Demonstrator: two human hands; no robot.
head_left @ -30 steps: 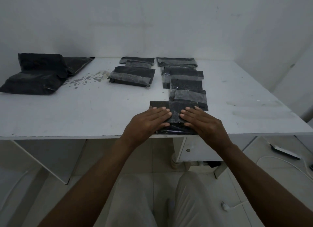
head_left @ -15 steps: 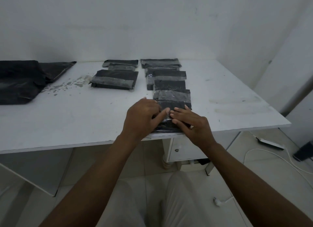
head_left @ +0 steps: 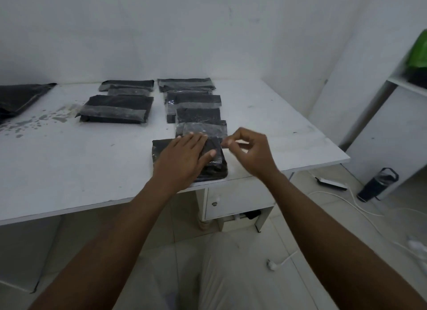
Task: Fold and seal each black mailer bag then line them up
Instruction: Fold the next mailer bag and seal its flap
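Lap (head_left: 221,275): pale trousers, lowest in my feed. A white plug (head_left: 272,264) lies on the floor tiles beside it.
Drawer (head_left: 231,198): under the table's near edge.
Bottle (head_left: 376,184): dark, standing on the floor right of the table.
Table (head_left: 92,171): white, stained grey toward the far left.
Bag (head_left: 215,168): black, folded, lying at the table's near edge, above the drawer.
Left hand (head_left: 184,157): laid flat on the bag, fingers straight and together, pressing down.
Right hand (head_left: 251,150): fingers curled, thumb and forefinger pinching the bag's far right corner. It is blurred, so I cannot make out the hold more finely.
Column (head_left: 198,101): four sealed bags running away from the bag, overlapping; the nearest touches it.
Pair (head_left: 115,109): two sealed bags left of the column, apart from it.
Heap (head_left: 20,97): loose black bags, far left, cut by the frame.
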